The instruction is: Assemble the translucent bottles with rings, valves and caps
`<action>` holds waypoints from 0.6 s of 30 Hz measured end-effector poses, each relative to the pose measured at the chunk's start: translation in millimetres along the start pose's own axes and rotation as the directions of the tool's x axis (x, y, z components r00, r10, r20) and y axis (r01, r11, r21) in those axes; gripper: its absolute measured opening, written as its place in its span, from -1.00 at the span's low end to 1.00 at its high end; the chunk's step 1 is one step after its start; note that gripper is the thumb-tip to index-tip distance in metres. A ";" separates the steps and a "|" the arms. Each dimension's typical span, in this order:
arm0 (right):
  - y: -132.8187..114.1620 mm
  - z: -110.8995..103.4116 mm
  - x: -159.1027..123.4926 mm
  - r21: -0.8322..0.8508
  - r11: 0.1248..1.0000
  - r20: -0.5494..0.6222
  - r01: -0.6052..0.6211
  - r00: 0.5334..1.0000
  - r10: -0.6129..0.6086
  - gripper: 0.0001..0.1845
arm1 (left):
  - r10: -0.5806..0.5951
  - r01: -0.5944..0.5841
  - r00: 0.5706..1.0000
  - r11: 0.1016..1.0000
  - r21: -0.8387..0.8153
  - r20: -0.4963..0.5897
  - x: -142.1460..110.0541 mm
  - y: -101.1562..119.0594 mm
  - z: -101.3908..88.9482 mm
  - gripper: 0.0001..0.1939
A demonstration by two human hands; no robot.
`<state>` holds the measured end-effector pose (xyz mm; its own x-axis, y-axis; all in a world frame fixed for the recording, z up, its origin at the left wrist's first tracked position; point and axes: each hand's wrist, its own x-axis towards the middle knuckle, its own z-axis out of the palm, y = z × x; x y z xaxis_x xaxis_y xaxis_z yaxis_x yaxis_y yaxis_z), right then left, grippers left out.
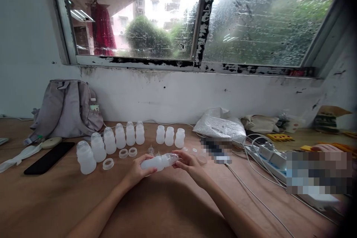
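A translucent white baby bottle [156, 163] lies tilted sideways between my hands, its clear cap [172, 157] pointing right. My left hand [142, 167] is wrapped round the bottle's body. At the cap end, the fingers of my right hand [187, 163] close on the clear cap. Left of my hands stands a row of several capped bottles [109, 141]. Behind my hands are three bottles without caps [169, 137]. Clear screw rings [108, 163] lie on the table near the row. A clear nipple [151, 150] sits just behind the held bottle.
A grey backpack [65, 108] leans on the wall at left, with a black flat slab [49, 158] before it. A silver bubble-wrap bag [220, 126] lies at the back. Right of me are a power strip [264, 161], loose cables and another person's hand [325, 148].
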<state>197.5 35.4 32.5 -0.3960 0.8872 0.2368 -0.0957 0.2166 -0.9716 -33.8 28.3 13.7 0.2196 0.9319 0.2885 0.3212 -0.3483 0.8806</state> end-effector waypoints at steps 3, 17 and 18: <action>-2.0 2.1 -1.7 -0.019 1.000 0.002 0.003 1.000 -0.003 -0.60 | -0.004 0.005 1.000 0.999 -0.039 0.013 -1.3 3.5 -0.4 -0.62; 1.7 7.8 1.5 -0.053 0.998 -0.012 -0.018 1.000 0.017 -0.60 | 0.023 -0.023 0.999 1.000 0.017 -0.024 -6.8 6.2 6.0 -0.67; 3.4 9.0 1.9 -0.049 0.999 -0.010 -0.020 1.000 0.019 -0.60 | 0.029 -0.028 0.999 0.999 0.037 -0.028 -7.4 6.8 5.6 -0.67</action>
<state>188.3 34.2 29.7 -0.3883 0.8954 0.2181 -0.0433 0.2187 -0.9748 -28.1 18.5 15.5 0.2034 0.9237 0.3247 0.3487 -0.3782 0.8576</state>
